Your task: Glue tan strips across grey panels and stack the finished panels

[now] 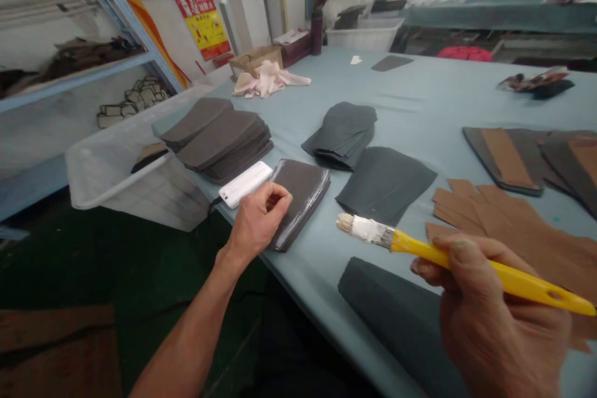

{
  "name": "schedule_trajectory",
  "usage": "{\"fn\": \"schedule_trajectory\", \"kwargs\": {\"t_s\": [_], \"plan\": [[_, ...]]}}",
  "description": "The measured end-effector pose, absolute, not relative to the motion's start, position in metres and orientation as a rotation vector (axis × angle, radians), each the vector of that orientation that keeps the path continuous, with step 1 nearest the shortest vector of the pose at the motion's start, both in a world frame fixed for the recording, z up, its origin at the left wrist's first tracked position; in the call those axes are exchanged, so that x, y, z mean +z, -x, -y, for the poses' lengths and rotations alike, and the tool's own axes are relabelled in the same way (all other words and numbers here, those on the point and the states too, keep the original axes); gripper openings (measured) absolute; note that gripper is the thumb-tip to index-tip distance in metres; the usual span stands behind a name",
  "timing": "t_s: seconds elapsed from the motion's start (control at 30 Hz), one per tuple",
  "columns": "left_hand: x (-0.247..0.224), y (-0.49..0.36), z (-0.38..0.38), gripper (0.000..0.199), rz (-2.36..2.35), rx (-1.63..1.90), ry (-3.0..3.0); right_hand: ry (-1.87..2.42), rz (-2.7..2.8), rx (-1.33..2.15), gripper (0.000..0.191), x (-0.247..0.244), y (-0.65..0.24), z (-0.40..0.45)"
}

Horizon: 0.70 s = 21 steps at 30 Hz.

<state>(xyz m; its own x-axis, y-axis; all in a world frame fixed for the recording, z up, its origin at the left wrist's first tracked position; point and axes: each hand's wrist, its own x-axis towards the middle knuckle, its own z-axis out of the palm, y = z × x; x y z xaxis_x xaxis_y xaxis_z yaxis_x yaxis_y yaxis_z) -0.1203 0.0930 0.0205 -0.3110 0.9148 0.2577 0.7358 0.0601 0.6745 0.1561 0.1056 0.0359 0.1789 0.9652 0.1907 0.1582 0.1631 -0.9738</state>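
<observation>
- Two hands are in view, and the left hand (259, 224) is the nearer one to the small dark stack (301, 202): its fingers (280, 202) curl onto the stack's left edge, though I cannot tell whether they grip it or only rest there.
- That stack lies just right of the left hand, its long side running near to far with a slight lean to the right, and its edge shines wet.
- Just left of the stack is a white box (245, 184) with a dark cord, touching neither hand.
- The right hand (489, 305) is clenched round a yellow-handled brush (489, 261), held crosswise, its whitened bristles pointing left at the stack and stopping just short of it.
- Across the blue-grey table (433, 93), from left to right, lie a white plastic crate (125, 181) at the left edge, dark stacks (219, 140), a loose dark pile (340, 134), a flat dark sheet (385, 186) and brown pieces (485, 211).
- Behind them are a blue metal shelf (69, 78), a red-and-yellow poster (203, 23) and pink cloth (268, 79) — the cloth on the table's far side.
</observation>
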Motion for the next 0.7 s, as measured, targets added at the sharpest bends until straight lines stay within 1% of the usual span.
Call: {"fn": "schedule_trajectory", "kwargs": {"t_s": [0.13,0.17,0.3,0.33,0.5,0.6,0.7], "plan": [[0.031,0.124,-0.084,0.041,-2.106,0.992,-1.79,1.329,1.146,0.92,0.04,0.036,-0.153,-0.106],[0.034,0.126,-0.081,0.041,-2.082,0.954,-1.834,1.342,1.144,0.927,0.041,0.036,-0.153,-0.107],[0.043,0.142,-0.066,0.024,-1.881,0.766,-2.037,1.398,1.147,0.945,0.043,0.031,-0.152,-0.107],[0.044,0.147,-0.062,0.024,-1.825,0.711,-2.077,1.41,1.148,0.949,0.043,0.03,-0.151,-0.108],[0.044,0.167,-0.051,0.044,-1.653,0.487,-2.181,1.441,1.144,0.982,0.04,0.027,-0.145,-0.108],[0.046,0.173,-0.052,0.049,-1.593,0.368,-2.256,1.472,1.146,0.981,0.04,0.031,-0.138,-0.106],[0.05,0.175,-0.055,0.054,-1.549,0.256,-2.333,1.502,1.186,0.964,0.045,0.034,-0.134,-0.105]]}}
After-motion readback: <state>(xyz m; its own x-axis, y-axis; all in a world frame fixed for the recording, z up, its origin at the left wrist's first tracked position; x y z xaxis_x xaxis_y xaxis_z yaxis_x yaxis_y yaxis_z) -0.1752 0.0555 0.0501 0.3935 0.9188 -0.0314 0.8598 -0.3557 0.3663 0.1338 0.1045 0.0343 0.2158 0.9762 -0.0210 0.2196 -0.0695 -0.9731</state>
